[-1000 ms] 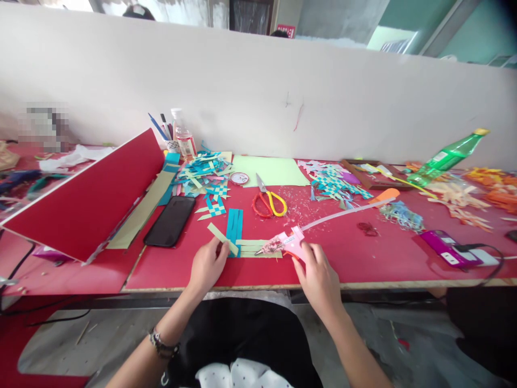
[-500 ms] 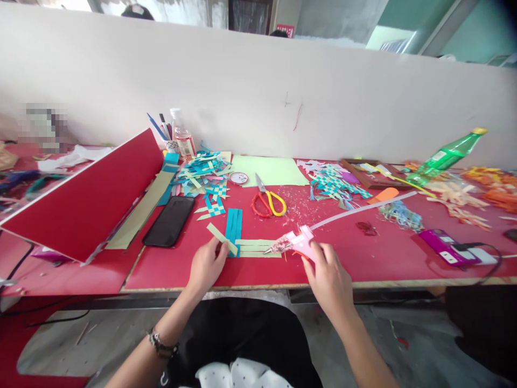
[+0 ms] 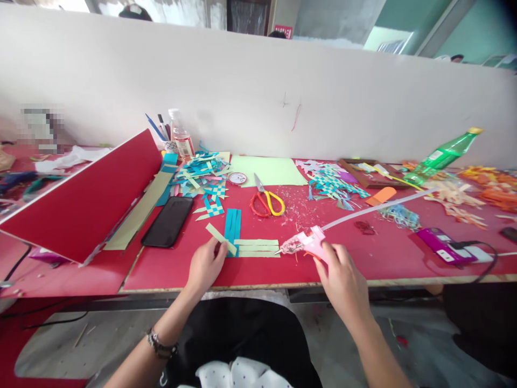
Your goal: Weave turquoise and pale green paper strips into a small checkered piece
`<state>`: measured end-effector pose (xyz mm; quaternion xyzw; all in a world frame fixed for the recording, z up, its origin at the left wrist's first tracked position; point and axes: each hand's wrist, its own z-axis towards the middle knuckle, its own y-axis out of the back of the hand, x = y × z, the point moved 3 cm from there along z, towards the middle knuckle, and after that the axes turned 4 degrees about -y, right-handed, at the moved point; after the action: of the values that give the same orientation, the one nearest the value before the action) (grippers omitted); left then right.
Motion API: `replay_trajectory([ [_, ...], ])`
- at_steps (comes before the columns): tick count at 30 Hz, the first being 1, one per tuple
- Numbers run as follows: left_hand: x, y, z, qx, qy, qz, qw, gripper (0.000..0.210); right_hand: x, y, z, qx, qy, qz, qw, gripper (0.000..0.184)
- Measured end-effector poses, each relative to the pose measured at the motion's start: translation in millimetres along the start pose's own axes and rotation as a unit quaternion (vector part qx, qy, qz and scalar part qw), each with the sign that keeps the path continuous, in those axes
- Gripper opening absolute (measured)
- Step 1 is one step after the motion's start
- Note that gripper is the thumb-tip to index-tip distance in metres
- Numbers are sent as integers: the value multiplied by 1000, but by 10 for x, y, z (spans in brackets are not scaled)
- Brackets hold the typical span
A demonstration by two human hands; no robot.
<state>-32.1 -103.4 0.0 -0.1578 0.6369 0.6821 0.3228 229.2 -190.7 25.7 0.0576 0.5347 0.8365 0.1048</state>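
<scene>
In my right hand [image 3: 342,269] is a pink hot glue gun [image 3: 313,242], a long glue stick [image 3: 375,209] running out of its back. Its metal tip points left at the right end of several pale green paper strips [image 3: 258,248] lying flat. Those strips meet upright blue paper strips [image 3: 233,226] at their left end. My left hand [image 3: 208,262] is closed on a short pale green paper strip [image 3: 216,234], which slants over the bottom of the blue strips.
Scissors [image 3: 266,203] with red and yellow handles lie behind the strips. A black phone [image 3: 167,222] and a leaning red board [image 3: 100,188] are on the left. A green bottle [image 3: 444,156] leans at the back right, and a purple power strip [image 3: 444,246] lies on the right.
My right hand has drawn the glue gun to the right, its tip sliding from over the pale green strips to their right end. My left hand stays on the short strip.
</scene>
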Motion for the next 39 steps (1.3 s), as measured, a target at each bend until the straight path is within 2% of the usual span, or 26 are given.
replay_trajectory([
  [10,-9,7,5,2,0,-1,1000,26,-168,23,51,-3,-17,28,999,31],
  [15,-8,7,-6,-5,-5,-2,1000,26,-380,-144,406,-33,-86,56,994,47],
  [18,-23,22,-26,-2,-6,-11,1000,28,-441,-359,702,-30,-111,95,989,45],
  [24,-74,64,-48,41,-121,-36,991,17,-405,-702,1042,2,-119,101,988,39],
  [26,-58,61,-48,53,-147,-17,988,16,-373,-707,1041,3,-112,91,990,38],
  [28,-39,50,-47,61,-163,-2,985,20,-311,-637,980,-24,-108,87,990,36],
  [30,-28,36,-48,61,-174,10,983,22,-180,-512,858,-67,-83,103,989,33],
  [32,-24,24,-49,55,-183,21,981,22,56,-378,679,-81,7,152,985,28],
  [36,-20,4,-47,50,-194,29,979,22,616,-176,253,-12,154,220,963,27],
  [39,-9,-6,-42,50,-198,29,979,21,937,-97,33,44,202,225,952,32],
])
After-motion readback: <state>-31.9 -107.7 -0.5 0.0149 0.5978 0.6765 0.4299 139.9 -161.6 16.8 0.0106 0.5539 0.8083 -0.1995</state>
